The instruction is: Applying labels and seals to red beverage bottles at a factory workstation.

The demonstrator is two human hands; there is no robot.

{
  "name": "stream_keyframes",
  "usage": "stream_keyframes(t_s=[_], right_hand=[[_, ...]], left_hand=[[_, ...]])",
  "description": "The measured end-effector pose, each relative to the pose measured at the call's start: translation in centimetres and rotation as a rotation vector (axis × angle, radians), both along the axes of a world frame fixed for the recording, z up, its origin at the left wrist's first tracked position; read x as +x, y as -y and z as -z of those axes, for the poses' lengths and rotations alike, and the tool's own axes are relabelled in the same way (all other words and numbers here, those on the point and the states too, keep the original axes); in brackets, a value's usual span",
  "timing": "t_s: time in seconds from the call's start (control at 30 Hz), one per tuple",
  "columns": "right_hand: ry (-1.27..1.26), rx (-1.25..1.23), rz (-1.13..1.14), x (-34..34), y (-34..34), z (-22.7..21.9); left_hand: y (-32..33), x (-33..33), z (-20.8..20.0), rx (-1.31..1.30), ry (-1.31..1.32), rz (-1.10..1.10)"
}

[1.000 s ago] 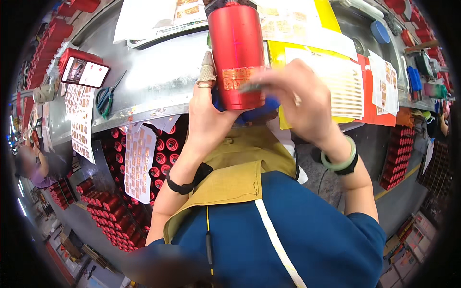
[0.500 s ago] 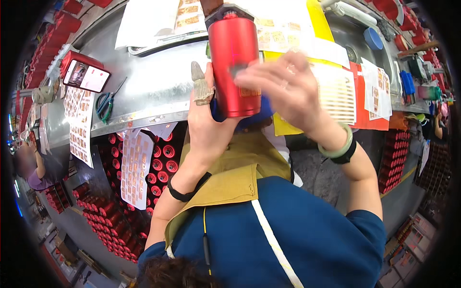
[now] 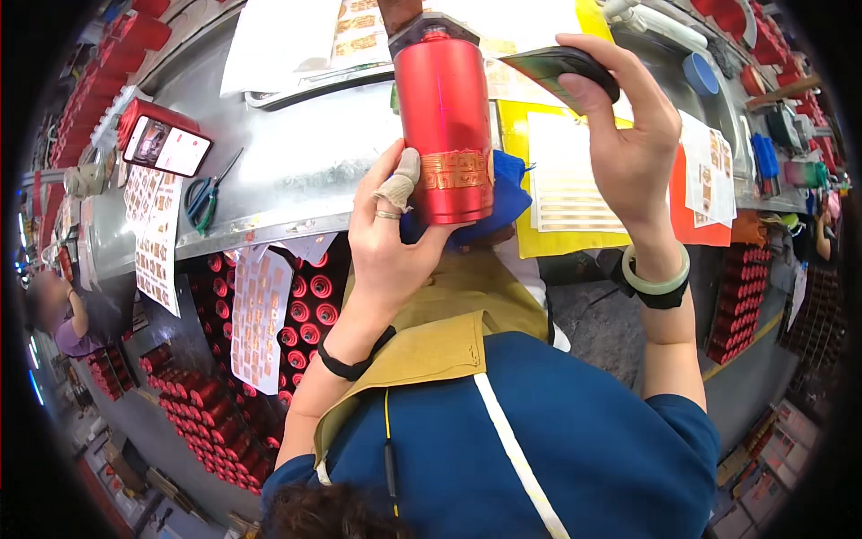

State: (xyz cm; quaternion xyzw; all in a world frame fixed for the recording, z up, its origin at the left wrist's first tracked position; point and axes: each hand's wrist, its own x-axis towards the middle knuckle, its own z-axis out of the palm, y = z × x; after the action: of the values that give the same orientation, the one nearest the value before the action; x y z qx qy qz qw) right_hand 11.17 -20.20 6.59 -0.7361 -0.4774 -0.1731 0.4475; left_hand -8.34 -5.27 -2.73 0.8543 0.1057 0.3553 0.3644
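Observation:
A red metallic bottle lies along the middle of the view, its neck against a dark fitting at the far end. Around its lower part runs a gold patterned decal. My left hand is closed around the bottle's near left side, and a beige cloth cover is on one finger. Up and to the right, apart from the bottle, my right hand grips a thin black scraper between thumb and fingers. A blue cloth lies beneath the bottle.
On the metal bench are green-handled scissors, a phone and decal sheets. A yellow sheet with striped paper lies at right, near a blue cup. Stacked red bottles stand below left.
My right hand has moved up and right, off the bottle, and the scraper now shows clearly. The gold decal has come into fuller view. My left finger has bent down against the bottle.

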Motion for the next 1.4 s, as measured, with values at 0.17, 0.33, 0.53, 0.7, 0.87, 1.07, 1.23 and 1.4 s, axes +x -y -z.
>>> stream_keyframes(t_s=[0.17, 0.33, 0.53, 0.7, 0.87, 1.07, 1.23, 1.4], right_hand=[[-0.058, 0.035, 0.031, 0.0, 0.7, 0.6], [-0.107, 0.038, 0.030, -0.6, 0.4, 0.7], [-0.131, 0.011, 0.032, -1.1, 0.5, 0.8], [-0.196, 0.012, 0.016, -2.0, 0.1, 0.9], [0.205, -0.135, -0.135, -3.5, -0.6, 3.9], [0.022, -0.107, -0.195, -3.3, -2.3, 3.3], [0.302, -0.086, -0.275, -3.5, -2.1, 4.3], [0.103, -0.062, -0.246, -2.6, -3.1, 3.7]], left_hand=[[0.7, 0.0, -1.1, 0.174, -0.125, 0.009], [1.7, 0.9, -1.9, 0.556, -0.228, -0.071], [0.8, -0.2, 0.9, 0.309, 0.049, -0.056], [1.1, -0.6, 1.5, 0.202, 0.143, -0.073], [0.8, 0.1, -0.2, 0.134, 0.019, -0.123], [0.1, -0.9, 0.4, 0.097, -0.168, -0.115], [0.2, 0.1, -0.2, 0.041, -0.054, -0.098], [-0.7, -0.8, 0.5, 0.095, -0.105, -0.028]])
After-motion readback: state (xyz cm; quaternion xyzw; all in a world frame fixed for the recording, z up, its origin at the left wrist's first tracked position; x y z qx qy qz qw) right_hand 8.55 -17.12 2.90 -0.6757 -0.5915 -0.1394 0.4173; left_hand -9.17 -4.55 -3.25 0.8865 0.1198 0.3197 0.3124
